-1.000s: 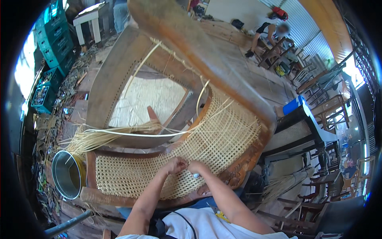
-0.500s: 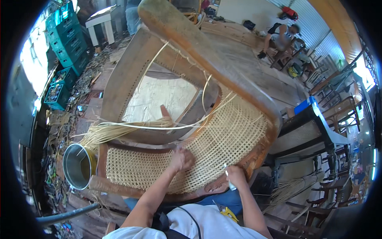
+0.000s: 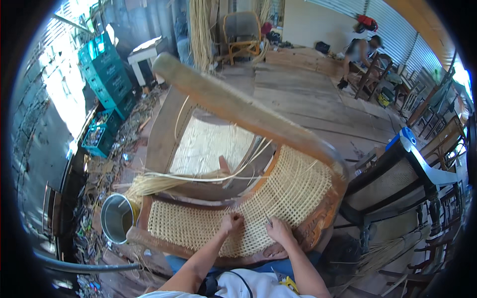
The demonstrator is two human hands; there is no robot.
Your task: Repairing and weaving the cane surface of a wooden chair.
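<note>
Since the earlier frame my right hand [image 3: 279, 231] has come in from the carved rail [image 3: 318, 226] to five o'clock, gripping what looks like a slim tool [image 3: 269, 219], while my left hand [image 3: 231, 223] is loosely curled at six, around what I cannot tell. Both are over the woven cane panel [image 3: 256, 210], spread across six o'clock; a slip or too hard a push of that tool could split its weave

Apparel: white shirt [image 3: 231, 286], blue legwear [image 3: 178, 263]
Thin black cable [image 3: 244, 282] over shirt front; left hand [image 3: 231, 223] and right hand [image 3: 279, 231] bare.
</note>
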